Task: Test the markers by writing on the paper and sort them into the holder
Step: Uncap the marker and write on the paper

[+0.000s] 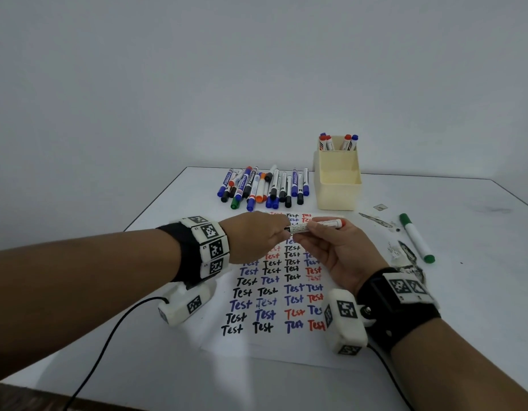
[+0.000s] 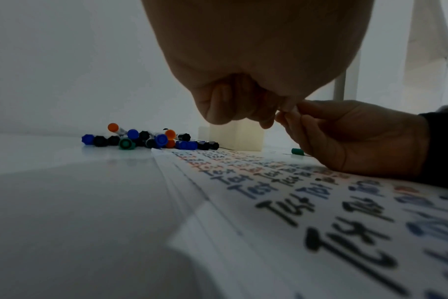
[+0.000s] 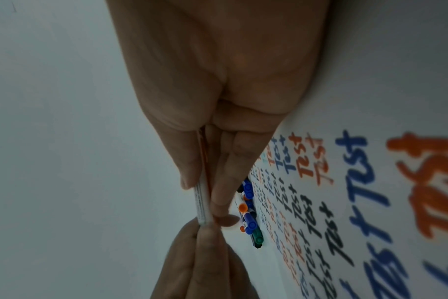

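Observation:
A white marker (image 1: pixel 319 225) with a red end lies level above the paper (image 1: pixel 271 339), which is covered in rows of "Test". My right hand (image 1: pixel 305 234) pinches its barrel (image 3: pixel 202 202) between thumb and fingers. My left hand (image 1: pixel 285 229) grips its left end, which is hidden under the curled fingers (image 3: pixel 205 242). Behind the paper lies a pile of several capped markers (image 1: pixel 262 185). The cream holder (image 1: pixel 336 191) stands at the back right, with several red and blue markers (image 1: pixel 338 142) upright in its rear compartment.
A green-capped marker (image 1: pixel 417 237) lies on the white table (image 1: pixel 479 262) right of the paper, beside ink smears and paper scraps (image 1: pixel 405 253). A black cable (image 1: pixel 108 336) runs off the near left edge. A wall stands behind the table.

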The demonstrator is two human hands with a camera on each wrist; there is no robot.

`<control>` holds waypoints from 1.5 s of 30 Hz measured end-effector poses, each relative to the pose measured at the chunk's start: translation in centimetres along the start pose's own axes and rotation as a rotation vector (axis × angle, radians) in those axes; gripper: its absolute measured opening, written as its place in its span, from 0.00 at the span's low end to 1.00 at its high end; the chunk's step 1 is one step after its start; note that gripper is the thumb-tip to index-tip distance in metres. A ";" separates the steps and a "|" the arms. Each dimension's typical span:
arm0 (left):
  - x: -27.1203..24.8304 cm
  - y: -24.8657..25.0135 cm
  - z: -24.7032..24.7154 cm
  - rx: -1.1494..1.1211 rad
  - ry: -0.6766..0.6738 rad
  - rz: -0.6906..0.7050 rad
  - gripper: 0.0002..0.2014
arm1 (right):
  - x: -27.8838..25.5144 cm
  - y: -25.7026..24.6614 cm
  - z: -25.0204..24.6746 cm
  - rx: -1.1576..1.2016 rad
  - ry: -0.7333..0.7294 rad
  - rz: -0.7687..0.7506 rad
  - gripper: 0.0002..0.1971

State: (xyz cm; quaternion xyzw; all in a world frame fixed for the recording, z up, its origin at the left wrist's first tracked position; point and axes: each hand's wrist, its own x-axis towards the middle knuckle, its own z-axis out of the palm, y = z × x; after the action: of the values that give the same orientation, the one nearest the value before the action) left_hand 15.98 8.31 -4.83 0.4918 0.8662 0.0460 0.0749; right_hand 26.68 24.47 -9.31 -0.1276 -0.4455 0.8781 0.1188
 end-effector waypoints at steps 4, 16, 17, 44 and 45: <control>-0.1 -0.4 -0.5 0.016 0.016 0.012 0.10 | 0.1 0.0 -0.1 0.013 -0.003 -0.002 0.19; -0.8 -7.6 -0.9 -0.026 0.070 -0.172 0.12 | 0.7 0.2 -0.5 0.065 0.128 -0.059 0.15; -0.7 -8.6 -1.2 0.002 0.068 -0.203 0.11 | 0.8 0.2 -0.5 0.064 0.132 -0.059 0.15; -0.5 -12.4 -1.0 0.148 0.075 -0.312 0.27 | 1.0 0.3 -0.6 0.088 0.109 -0.056 0.23; -0.7 -12.0 -0.9 0.145 0.094 -0.272 0.29 | 1.1 0.4 -0.6 0.090 0.108 -0.058 0.23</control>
State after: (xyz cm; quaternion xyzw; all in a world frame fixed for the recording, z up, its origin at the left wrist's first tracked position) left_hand 6.05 1.52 -5.69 0.3712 0.9285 -0.0042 0.0040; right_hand 25.85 25.07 -10.07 -0.1565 -0.4022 0.8852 0.1736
